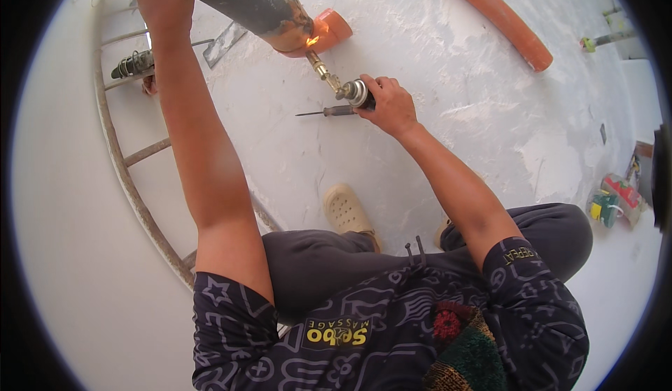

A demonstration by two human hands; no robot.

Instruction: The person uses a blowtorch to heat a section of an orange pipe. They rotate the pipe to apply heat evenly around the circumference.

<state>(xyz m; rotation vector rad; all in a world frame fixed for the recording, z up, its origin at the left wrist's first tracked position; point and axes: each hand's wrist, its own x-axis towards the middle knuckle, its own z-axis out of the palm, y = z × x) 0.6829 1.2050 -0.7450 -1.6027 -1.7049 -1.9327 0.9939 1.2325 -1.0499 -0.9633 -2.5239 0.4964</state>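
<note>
A small can (362, 95) with a silver rim is held in the right hand (390, 107), with the fingers bent around it; what is inside cannot be seen. A brass torch (322, 69) is fixed to the top of the can, and its tip is pointed at the low end of a big pipe (255, 2), where a bright orange flame (313, 42) is seen. Near the right edge, red and green bags (619, 200) are seen, and what is in them cannot be told. The big pipe is found ahead of the right hand and to its left, past the torch, and is not touched by that hand. Its upper end is held by the left hand (166, 6), which is closed on it, though the fingertips are hidden. The big pipe is round and tilted, and its grey skin is broken by rough orange patches. At its low end, a short orange piece (334, 30) is seen; whether the two are joined cannot be told. A screwdriver (337, 111) with a thin dark rod is laid just beside the right hand. A long, bent orange tube (498, 16) is laid farther off to the right. The pale floor (448, 118) is marked with rough, flaky white streaks.
</note>
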